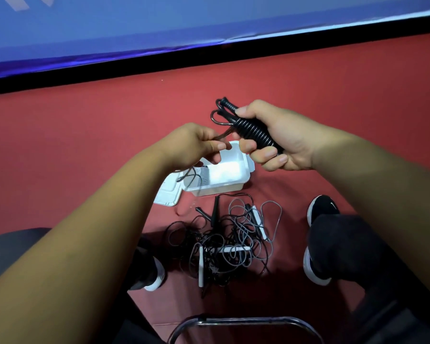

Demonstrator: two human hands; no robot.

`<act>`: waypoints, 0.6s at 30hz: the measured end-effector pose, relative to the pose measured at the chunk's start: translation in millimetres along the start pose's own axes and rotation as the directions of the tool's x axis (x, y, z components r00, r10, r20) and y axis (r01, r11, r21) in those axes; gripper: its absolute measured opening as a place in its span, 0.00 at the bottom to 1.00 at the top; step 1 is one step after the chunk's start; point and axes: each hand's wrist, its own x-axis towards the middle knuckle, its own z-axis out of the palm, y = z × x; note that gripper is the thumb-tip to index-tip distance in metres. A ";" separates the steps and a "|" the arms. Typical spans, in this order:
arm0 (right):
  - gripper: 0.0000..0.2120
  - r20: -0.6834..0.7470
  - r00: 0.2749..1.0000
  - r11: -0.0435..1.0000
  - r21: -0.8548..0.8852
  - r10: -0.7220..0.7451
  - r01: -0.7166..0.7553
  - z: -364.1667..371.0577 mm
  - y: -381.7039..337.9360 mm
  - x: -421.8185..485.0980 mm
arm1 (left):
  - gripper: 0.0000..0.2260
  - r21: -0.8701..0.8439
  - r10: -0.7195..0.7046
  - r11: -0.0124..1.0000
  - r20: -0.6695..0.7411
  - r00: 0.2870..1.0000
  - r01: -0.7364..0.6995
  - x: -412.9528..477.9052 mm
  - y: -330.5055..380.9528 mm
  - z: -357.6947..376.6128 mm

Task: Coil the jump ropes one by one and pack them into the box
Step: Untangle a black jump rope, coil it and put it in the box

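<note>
My right hand [278,137] grips a black jump rope [248,125] whose cord is wound tightly round its handles, with two small loops sticking out at the top left. My left hand [196,142] pinches the free end of that same black cord just left of the bundle. Both hands hover above a white plastic box [236,188] that stands open on the red floor; some dark cord lies at its left side. Its white lid [166,193] lies flat beside it on the left.
A tangled heap of black and grey jump ropes [224,249] with white and black handles lies on the red floor between my feet. My shoes [320,212] flank it. A chrome chair bar [246,321] runs along the bottom. A blue banner [159,26] borders the floor behind.
</note>
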 end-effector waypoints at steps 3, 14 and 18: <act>0.18 0.121 0.990 0.995 -0.068 0.076 -0.068 0.7 1.9 -3.1 | 0.07 -0.113 -0.013 0.994 -0.054 0.998 0.007 -2.2 5.5 1.5; 0.15 0.134 0.949 0.922 -0.309 0.284 -0.232 4.8 20.0 7.5 | 0.04 -0.332 0.065 0.934 -0.196 0.978 -0.129 0.0 18.4 -3.1; 0.15 -0.021 0.984 0.938 -0.302 0.174 -0.173 -0.2 20.9 13.4 | 0.04 -0.027 0.158 0.985 -0.269 0.950 -0.172 -2.2 24.9 -7.4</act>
